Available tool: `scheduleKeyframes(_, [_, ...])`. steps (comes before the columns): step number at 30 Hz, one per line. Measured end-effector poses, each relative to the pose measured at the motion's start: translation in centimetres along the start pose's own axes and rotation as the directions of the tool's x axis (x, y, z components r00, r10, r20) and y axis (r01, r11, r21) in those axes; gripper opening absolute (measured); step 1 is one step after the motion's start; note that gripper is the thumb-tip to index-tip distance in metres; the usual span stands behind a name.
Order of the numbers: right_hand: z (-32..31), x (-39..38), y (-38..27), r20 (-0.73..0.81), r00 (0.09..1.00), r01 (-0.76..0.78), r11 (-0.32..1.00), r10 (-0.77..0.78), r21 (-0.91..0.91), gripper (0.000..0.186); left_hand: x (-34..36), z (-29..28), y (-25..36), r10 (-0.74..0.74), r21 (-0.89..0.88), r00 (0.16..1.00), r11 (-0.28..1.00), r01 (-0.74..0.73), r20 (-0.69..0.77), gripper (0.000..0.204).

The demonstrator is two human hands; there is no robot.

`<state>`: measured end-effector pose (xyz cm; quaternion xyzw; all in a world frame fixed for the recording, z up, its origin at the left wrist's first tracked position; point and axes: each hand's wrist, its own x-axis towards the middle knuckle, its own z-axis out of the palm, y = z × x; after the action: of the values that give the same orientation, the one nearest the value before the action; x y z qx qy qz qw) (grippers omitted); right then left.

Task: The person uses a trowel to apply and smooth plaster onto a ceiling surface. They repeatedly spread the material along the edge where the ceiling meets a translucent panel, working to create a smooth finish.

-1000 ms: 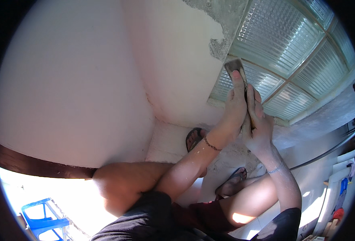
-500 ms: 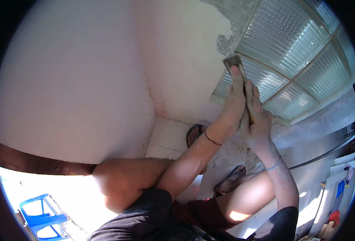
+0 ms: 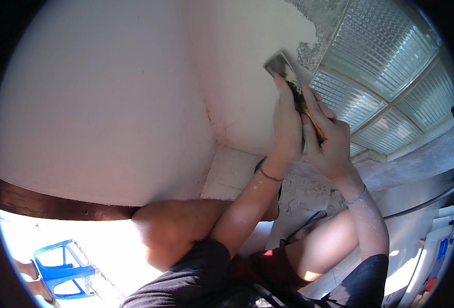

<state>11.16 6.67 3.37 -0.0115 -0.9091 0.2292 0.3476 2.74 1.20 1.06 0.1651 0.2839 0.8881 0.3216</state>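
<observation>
A scraper [image 3: 285,68] with a broad grey metal blade and a yellowish handle lies tilted against the cream wall [image 3: 252,66], just left of a patch of rough grey plaster [image 3: 309,55]. Around its handle my right hand [image 3: 329,138] is closed, near the glass blocks. My left hand [image 3: 288,120] grips from the left side, its thumb laid along the blade's lower part. Pale residue sticks to the middle of the blade. Light dust covers my right forearm. The left hand's other fingers are mostly hidden behind the scraper.
Ribbed glass blocks [image 3: 381,46] fill the wall to the right, above a ledge [image 3: 417,159]. A smooth pale wall [image 3: 98,102] stands on the left. Behind it are a blue plastic stool [image 3: 65,274] and part of another person's limb [image 3: 31,277]. A dark hose [image 3: 427,203] runs at right.
Both hands have shifted the scraper left, from the edge of the glass blocks onto the cream wall, showing more of the blade and handle. The view has turned slightly left.
</observation>
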Motion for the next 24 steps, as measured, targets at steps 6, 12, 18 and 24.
scheduleKeyframes(6, [-5.1, -2.4, 0.2, 0.009, 0.983, -0.180, 0.973, 0.183, -0.145, 0.051, 0.4, -3.1, -4.1, 0.859, 0.788, 0.507, 0.260, -0.558, 0.076, 0.050])
scheduleKeyframes(12, [-7.8, -5.7, 1.5, -0.125, 0.988, -0.116, 0.967, 0.089, -0.226, 0.053, 3.1, -6.4, -6.4, 0.676, 0.906, 0.603, -0.314, -0.286, 0.424, 0.081])
scheduleKeyframes(18, [-9.7, -7.6, 2.1, -0.105, 0.985, -0.163, 0.954, 0.141, -0.252, 0.051, 2.7, -9.0, -10.7, 0.615, 0.873, 0.639, -0.440, -0.209, 0.463, 0.091])
scheduleKeyframes(24, [-10.8, -8.5, 1.5, -0.097, 0.970, -0.240, 0.942, 0.223, -0.234, 0.049, 1.3, -11.3, -13.1, 0.547, 0.879, 0.711, -0.421, -0.223, 0.442, 0.090])
